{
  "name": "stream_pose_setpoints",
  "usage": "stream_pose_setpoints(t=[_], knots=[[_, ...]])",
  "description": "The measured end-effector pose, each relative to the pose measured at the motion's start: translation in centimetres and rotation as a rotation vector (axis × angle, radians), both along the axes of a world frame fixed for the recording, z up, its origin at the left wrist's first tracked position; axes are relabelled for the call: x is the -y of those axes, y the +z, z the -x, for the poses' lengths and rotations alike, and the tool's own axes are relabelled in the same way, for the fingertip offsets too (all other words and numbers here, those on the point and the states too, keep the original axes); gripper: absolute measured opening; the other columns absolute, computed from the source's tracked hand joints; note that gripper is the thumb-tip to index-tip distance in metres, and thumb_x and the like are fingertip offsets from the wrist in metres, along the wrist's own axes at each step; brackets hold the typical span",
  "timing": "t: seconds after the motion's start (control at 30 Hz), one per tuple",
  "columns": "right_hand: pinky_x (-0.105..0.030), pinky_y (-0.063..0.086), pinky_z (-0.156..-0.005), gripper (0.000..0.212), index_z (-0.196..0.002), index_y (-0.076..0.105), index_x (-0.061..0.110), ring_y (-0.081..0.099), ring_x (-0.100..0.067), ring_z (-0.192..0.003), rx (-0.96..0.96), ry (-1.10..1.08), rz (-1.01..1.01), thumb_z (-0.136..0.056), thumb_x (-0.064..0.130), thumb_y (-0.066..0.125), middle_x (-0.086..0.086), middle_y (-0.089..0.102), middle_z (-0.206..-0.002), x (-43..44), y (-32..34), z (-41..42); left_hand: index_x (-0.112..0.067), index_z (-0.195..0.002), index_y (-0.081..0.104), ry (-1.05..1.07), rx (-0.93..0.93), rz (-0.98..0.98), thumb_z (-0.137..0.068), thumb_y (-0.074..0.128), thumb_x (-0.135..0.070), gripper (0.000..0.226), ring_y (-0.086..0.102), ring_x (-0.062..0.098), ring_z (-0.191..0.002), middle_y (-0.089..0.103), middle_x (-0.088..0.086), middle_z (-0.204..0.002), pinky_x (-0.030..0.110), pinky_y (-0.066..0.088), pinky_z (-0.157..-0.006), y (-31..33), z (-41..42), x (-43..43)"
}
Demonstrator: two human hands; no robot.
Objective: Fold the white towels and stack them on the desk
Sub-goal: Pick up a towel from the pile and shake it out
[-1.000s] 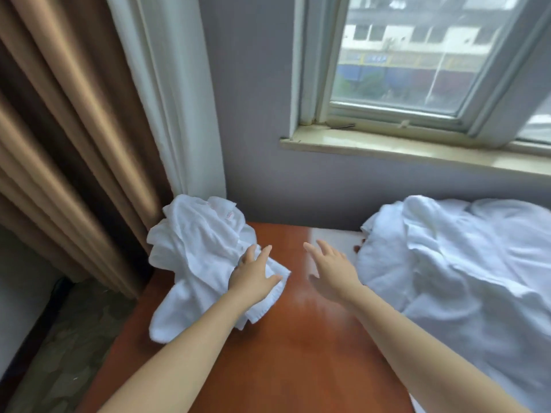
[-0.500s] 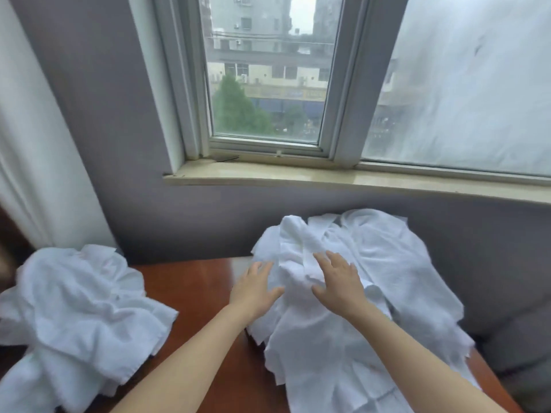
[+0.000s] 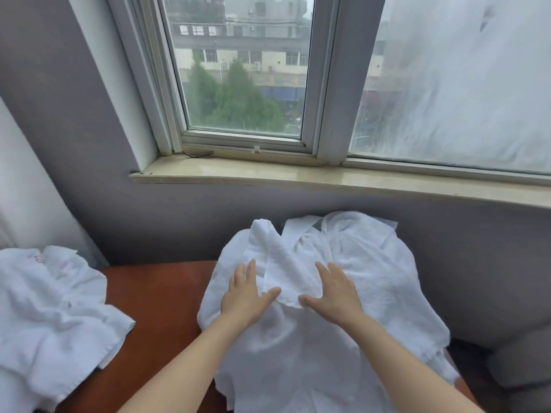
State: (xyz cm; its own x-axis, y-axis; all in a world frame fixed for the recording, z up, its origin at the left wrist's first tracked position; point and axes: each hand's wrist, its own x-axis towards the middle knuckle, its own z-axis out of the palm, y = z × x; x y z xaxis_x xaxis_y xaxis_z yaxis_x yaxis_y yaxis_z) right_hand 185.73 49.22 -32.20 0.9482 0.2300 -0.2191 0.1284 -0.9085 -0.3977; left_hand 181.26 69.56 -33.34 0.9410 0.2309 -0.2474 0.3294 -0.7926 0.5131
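Towel pile [image 3: 357, 293] under flat fingers [image 3: 250, 271]; both hands

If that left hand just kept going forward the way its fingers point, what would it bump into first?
Most likely the raised towel fold just ahead of the left hand, which lies flat on the same pile. Beyond the fold stands the grey wall. Depth is hard to judge.

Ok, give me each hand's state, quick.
Left hand: open, fingers straight, flat on the towel pile.
Right hand: open, fingers straight, flat on the same pile.
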Motion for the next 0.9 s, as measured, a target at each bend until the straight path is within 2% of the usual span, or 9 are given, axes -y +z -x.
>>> stream_pose_setpoints(t=[0.13, 0.33, 0.4, 0.5, 0.63, 0.8, 0.87, 0.9], knots=[[-0.042, 0.009, -0.122, 0.107, -0.157, 0.005, 0.027, -0.004, -0.023, -0.151, -0.055, -0.003, -0.013, -0.077, 0.066, 0.064, -0.007, -0.006, -0.164, 0.2, -1.6, -1.3, -0.029, -0.156, -0.007, 0.055, -0.039, -0.013, -0.084, 0.049, -0.074, 0.102, -0.003, 0.022, -0.151, -0.014, -0.001, -0.163, 0.044, 0.030, -0.115, -1.3, -0.8, 0.4], [-0.042, 0.007, -0.121, 0.130, -0.155, -0.014, 0.022, 0.000, -0.026, -0.151, -0.122, -0.052, 0.095, -0.065, 0.075, 0.063, -0.009, -0.011, -0.163, 0.1, -3.9, -2.7, -0.045, -0.151, -0.015, 0.085, -0.098, -0.043, -0.077, 0.053, -0.078, 0.106, 0.008, 0.030, -0.149, -0.015, 0.003, -0.161, 0.044, 0.040, -0.106, -3.0, -1.7, 0.9], [-0.043, 0.009, -0.120, 0.132, -0.154, -0.016, 0.021, 0.004, -0.027, -0.150, -0.136, -0.056, 0.108, -0.064, 0.071, 0.065, -0.006, -0.004, -0.163, -0.1, -4.3, -3.1, -0.047, -0.150, -0.016, 0.091, -0.095, -0.093, -0.075, 0.054, -0.078, 0.106, 0.022, 0.032, -0.143, -0.008, 0.004, -0.161, 0.037, 0.045, -0.093, -3.3, -1.8, 0.9], [-0.043, 0.020, -0.116, 0.130, -0.154, -0.015, 0.017, 0.015, -0.029, -0.146, -0.143, -0.027, 0.107, -0.066, 0.061, 0.069, -0.005, 0.016, -0.158, -0.8, -4.4, -3.9, -0.048, -0.150, -0.015, 0.095, -0.063, -0.179, -0.077, 0.055, -0.074, 0.104, 0.040, 0.029, -0.127, 0.016, 0.008, -0.153, 0.030, 0.042, -0.075, -3.6, -1.7, 1.4], [-0.042, 0.031, -0.108, 0.123, -0.153, -0.016, 0.008, 0.034, -0.028, -0.136, -0.180, -0.008, 0.090, -0.071, 0.041, 0.069, -0.011, 0.037, -0.147, -1.9, -4.2, -4.2, -0.047, -0.151, -0.011, 0.097, -0.016, -0.198, -0.081, 0.057, -0.066, 0.099, 0.047, 0.023, -0.120, 0.037, 0.009, -0.139, 0.031, 0.051, -0.079, -3.6, -1.5, 1.6], [-0.034, 0.041, -0.099, 0.109, -0.156, -0.004, 0.010, 0.051, -0.025, -0.125, -0.174, -0.027, -0.003, -0.073, 0.028, 0.065, -0.005, 0.055, -0.132, -1.9, -3.8, -4.1, -0.044, -0.153, -0.005, 0.095, 0.019, -0.147, -0.086, 0.057, -0.053, 0.092, 0.057, 0.021, -0.106, 0.050, 0.008, -0.128, 0.030, 0.051, -0.075, -3.2, -1.5, 1.7], [-0.031, 0.045, -0.094, 0.105, -0.157, 0.010, 0.016, 0.054, -0.024, -0.121, -0.188, -0.046, -0.101, -0.069, 0.027, 0.066, -0.002, 0.060, -0.128, -1.6, -3.3, -3.9, -0.045, -0.153, -0.001, 0.100, 0.026, -0.092, -0.086, 0.058, -0.049, 0.089, 0.061, 0.020, -0.098, 0.052, 0.005, -0.126, 0.029, 0.049, -0.067, -2.9, -1.6, 1.5], [-0.030, 0.047, -0.092, 0.099, -0.154, 0.023, 0.020, 0.056, -0.023, -0.118, -0.194, -0.062, -0.175, -0.065, 0.027, 0.066, 0.000, 0.062, -0.125, -1.4, -2.9, -3.6, -0.046, -0.153, 0.002, 0.106, 0.031, -0.053, -0.086, 0.059, -0.048, 0.088, 0.062, 0.019, -0.094, 0.053, 0.004, -0.125, 0.028, 0.047, -0.064, -2.8, -1.5, 1.3]])
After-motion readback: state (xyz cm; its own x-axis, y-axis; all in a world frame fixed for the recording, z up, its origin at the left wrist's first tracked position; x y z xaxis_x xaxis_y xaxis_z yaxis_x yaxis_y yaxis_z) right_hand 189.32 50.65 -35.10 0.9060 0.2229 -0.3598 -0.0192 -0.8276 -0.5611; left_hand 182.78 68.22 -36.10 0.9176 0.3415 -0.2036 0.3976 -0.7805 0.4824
